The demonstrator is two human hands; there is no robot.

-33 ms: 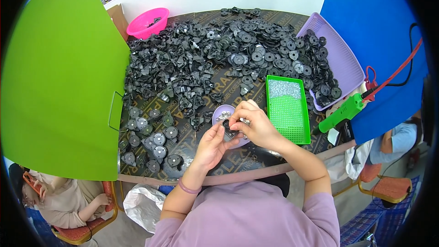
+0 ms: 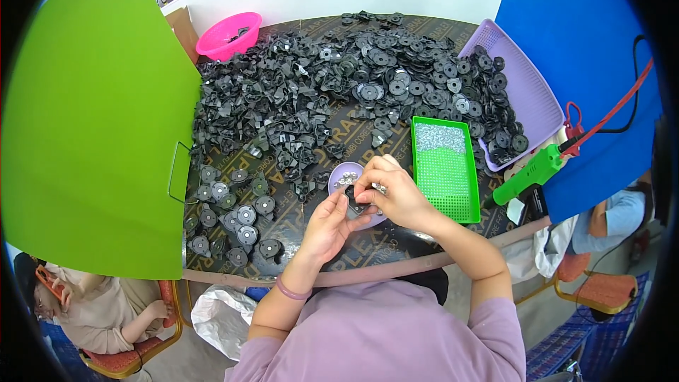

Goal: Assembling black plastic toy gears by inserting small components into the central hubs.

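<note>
My left hand (image 2: pixel 329 226) is closed on a small black plastic part (image 2: pixel 356 206), held between thumb and fingers near the table's front. Bent over the same part, my right hand (image 2: pixel 396 194) has its fingertips pinched together at it. Whatever the right fingertips hold is hidden or too small to name. Just beyond and below both hands shows a pale purple dish (image 2: pixel 337 172) with small round silvery metal pieces (image 2: pixel 346 180) in it. To the left lies a loose group of black round parts with metal centres (image 2: pixel 246 234).
Black plastic parts (image 2: pixel 283 92) pile across the back, with black discs (image 2: pixel 417 88) towards the right. A green tray (image 2: pixel 477 191) holds small silvery pieces (image 2: pixel 440 137). Around stand a purple basket (image 2: pixel 527 74), a green power screwdriver (image 2: pixel 530 175), a pink bowl (image 2: pixel 212 41) and a green panel (image 2: pixel 99 127).
</note>
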